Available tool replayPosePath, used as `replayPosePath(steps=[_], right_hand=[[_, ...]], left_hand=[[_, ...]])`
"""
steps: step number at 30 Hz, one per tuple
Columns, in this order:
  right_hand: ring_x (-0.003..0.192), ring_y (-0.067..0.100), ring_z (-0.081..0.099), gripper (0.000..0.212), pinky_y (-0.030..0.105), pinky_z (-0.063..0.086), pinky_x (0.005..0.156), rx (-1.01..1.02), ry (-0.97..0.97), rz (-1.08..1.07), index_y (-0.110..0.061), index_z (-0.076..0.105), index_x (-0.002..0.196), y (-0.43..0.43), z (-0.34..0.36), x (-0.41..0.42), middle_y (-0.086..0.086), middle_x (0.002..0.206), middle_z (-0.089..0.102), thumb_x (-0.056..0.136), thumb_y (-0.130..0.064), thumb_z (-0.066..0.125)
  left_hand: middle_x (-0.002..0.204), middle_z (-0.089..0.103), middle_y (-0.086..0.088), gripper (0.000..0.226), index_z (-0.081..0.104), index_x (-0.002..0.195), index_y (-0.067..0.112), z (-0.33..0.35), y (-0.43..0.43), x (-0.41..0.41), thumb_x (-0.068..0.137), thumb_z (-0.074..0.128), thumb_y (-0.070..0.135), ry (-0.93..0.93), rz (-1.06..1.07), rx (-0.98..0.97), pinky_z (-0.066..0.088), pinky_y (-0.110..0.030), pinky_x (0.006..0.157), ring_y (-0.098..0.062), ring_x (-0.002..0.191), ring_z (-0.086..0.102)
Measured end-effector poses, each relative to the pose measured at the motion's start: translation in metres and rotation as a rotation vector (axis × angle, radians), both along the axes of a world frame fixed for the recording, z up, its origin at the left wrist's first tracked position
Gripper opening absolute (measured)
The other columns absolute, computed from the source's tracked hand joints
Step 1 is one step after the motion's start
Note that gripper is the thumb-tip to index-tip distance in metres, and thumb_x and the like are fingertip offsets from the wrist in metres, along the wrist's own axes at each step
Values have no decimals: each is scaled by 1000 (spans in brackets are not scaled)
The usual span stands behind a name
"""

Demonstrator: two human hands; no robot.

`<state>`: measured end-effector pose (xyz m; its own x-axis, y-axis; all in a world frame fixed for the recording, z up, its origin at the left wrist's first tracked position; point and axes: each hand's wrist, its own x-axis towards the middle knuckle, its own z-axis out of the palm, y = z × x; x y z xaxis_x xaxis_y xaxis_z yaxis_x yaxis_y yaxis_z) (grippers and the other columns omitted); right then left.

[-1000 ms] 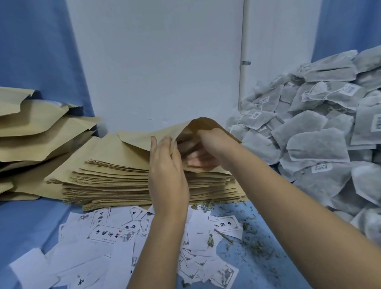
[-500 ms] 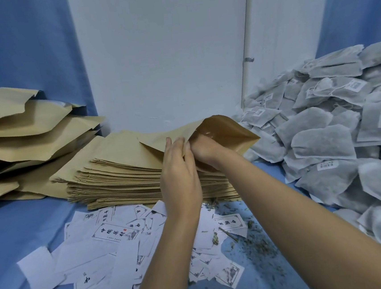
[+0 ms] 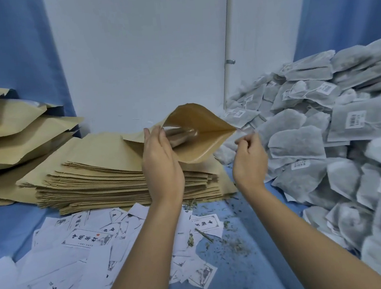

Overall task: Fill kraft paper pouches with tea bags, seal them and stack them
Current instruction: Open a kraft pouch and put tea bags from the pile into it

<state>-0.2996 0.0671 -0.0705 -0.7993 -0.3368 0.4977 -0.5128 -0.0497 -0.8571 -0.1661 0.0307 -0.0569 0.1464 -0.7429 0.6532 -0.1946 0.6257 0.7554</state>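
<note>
My left hand (image 3: 161, 163) grips one kraft paper pouch (image 3: 201, 129) by its left edge and holds it up with its mouth gaping wide towards me. The pouch hangs just above a tall stack of flat kraft pouches (image 3: 99, 169). My right hand (image 3: 249, 157) is outside the pouch, just right of its pointed corner, with fingers loosely curled and blurred, holding nothing. Right beside it begins a big heap of grey tea bags (image 3: 301, 143) with white labels.
A pile of bulging kraft pouches (image 3: 16, 137) lies at the far left. Several white printed label slips (image 3: 84, 238) are scattered on the blue cloth (image 3: 6, 222) in front. Loose tea crumbs (image 3: 231, 245) lie near them. A white wall panel (image 3: 143, 55) stands behind.
My right hand has come out of the pouch mouth and moved right towards the tea bags. The pouch, still in my left hand, has lifted and opened wider.
</note>
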Motion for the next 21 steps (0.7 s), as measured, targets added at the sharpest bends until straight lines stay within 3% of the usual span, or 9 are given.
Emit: replayPosePath(steps=[2,4,6,9,13,17,21], right_hand=[[118,24,43,22,34,38,89,417,231,-94,-11,64,98,4,-11,-28,8,122,56,92,-17,43],[141,33,16,27,44,15,114,745,446,-176,-12,65,107,8,-17,-47,15,152,29,92,-23,45],[145,37,-7,29,51,-8,115,904,514,-220,-17,62,112,12,-20,-59,15,159,6,91,-27,45],[140,43,-24,36,59,-16,110,1080,525,-209,-25,56,124,19,-27,-72,17,159,-10,91,-35,46],[136,46,-32,56,65,-11,108,1257,584,-200,-23,41,142,23,-40,-83,15,156,-25,93,-51,44],[137,42,-31,58,64,-10,109,1261,585,-222,-15,21,151,21,-43,-86,13,154,-29,97,-32,33],[141,37,-25,59,61,-8,111,1194,629,-246,-8,14,152,22,-45,-83,13,156,-24,96,-21,30]], left_hand=[[135,53,-17,38,50,132,0,1,6,-7,103,35,19,5,-7,-28,29,-27,103,-29,133,42],[133,54,-17,37,53,130,0,2,11,-15,102,35,19,14,-22,-48,29,-27,102,-31,131,43],[133,54,-16,36,54,128,-1,2,15,-23,102,36,17,35,-33,-57,29,-21,102,-32,132,43],[134,52,-16,36,53,128,-3,3,20,-32,102,37,15,66,-53,-59,24,-14,101,-31,133,41],[134,53,-15,37,53,129,-1,2,23,-38,102,37,17,61,-66,-61,28,-17,103,-29,133,42],[136,52,-14,37,55,127,-1,0,20,-40,102,36,18,67,-58,-55,20,6,94,-26,135,38],[137,50,-15,37,55,127,-1,-2,18,-38,102,35,19,79,-49,-58,18,9,90,-26,136,38]])
